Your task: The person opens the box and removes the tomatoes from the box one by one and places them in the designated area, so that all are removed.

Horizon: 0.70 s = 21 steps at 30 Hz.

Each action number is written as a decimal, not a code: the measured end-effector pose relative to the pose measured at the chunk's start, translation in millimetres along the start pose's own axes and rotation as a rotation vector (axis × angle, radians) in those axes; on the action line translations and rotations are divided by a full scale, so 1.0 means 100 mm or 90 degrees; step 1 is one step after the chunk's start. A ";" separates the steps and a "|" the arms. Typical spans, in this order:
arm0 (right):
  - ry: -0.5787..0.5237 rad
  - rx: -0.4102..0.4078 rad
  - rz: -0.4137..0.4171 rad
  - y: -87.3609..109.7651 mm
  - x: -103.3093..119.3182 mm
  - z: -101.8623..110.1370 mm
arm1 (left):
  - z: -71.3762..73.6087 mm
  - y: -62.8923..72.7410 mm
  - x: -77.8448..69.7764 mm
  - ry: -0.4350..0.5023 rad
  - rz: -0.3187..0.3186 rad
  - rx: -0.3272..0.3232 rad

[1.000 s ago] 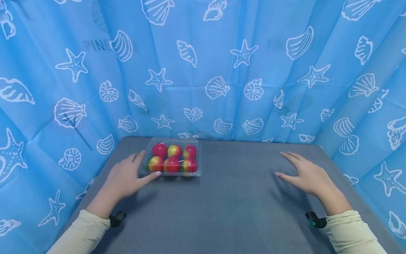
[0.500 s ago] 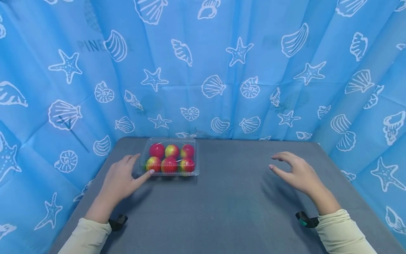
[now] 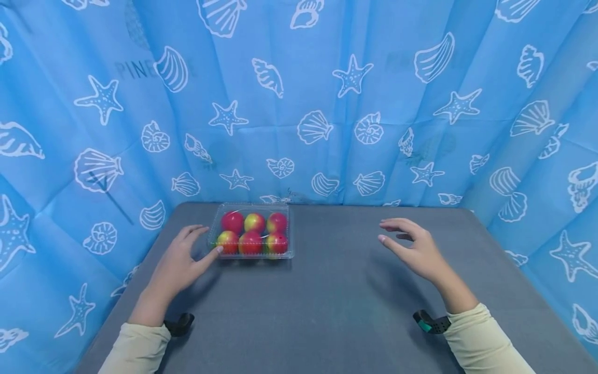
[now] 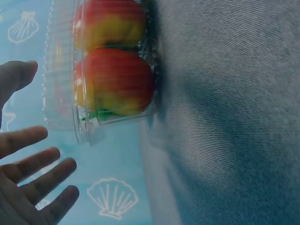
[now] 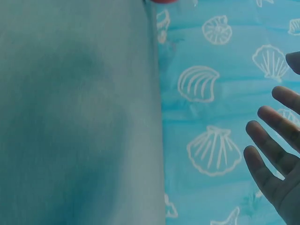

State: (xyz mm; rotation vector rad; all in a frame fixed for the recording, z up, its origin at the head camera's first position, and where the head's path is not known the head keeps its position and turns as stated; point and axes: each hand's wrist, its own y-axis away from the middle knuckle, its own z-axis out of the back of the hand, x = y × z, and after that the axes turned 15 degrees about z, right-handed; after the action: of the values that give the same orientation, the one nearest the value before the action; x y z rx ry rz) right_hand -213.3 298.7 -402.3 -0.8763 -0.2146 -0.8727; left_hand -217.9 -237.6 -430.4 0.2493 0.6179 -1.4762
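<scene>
Left grip (image 3: 177, 266) has its fingers spread and relaxed and holds nothing; it hovers by the left front corner of a clear plastic clamshell box (image 3: 291, 228). From the head view its thumb tip overlaps that corner, but the left wrist view shows a gap between thumb and plastic. Left of this grip hangs a fold of blue curtain (image 3: 388, 169) printed with white shells and starfish. Behind the hand, toward the wearer, come a black wristband (image 3: 180, 325) and a pale left sleeve (image 3: 136, 344).

Just to the right of the left grip, and reaching slightly beyond it, the box sits flat on the grey counter (image 3: 322, 306), near the far edge. Inside are six red-and-yellow, apple-like fruits (image 3: 250, 242) in two rows of three, seen through the plastic.

Well to the right of the box is the right grip (image 3: 416, 252), also with nothing in it, fingers gently bent and thumb held apart from them. It hangs above the counter, its shadow (image 3: 397, 283) falling below it. Behind this grip are another black band (image 3: 432, 323), marked with green, and a pale right sleeve (image 3: 483, 340); farther right, the curtain continues.
</scene>
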 end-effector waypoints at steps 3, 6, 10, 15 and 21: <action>-0.028 -0.003 -0.002 -0.06 0.03 -0.09 | 0.01 -0.01 0.01 0.029 0.002 -0.011; -0.048 -0.001 -0.010 -0.12 0.06 -0.18 | 0.02 -0.02 0.01 0.055 0.003 -0.028; -0.077 -0.003 -0.017 -0.19 0.09 -0.32 | 0.03 -0.04 0.01 0.075 0.002 -0.045; -0.127 -0.012 0.002 -0.29 0.11 -0.48 | 0.03 -0.06 0.05 0.103 0.001 -0.056; -0.170 -0.014 0.018 -0.40 0.15 -0.62 | 0.03 -0.11 0.04 0.118 -0.001 -0.075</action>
State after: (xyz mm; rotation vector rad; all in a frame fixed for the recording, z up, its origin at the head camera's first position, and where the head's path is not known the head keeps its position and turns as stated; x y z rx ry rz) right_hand -244.1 230.0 -411.6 -1.0142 -0.4237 -0.7306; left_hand -227.8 -243.5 -427.3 0.2950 0.8517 -1.4226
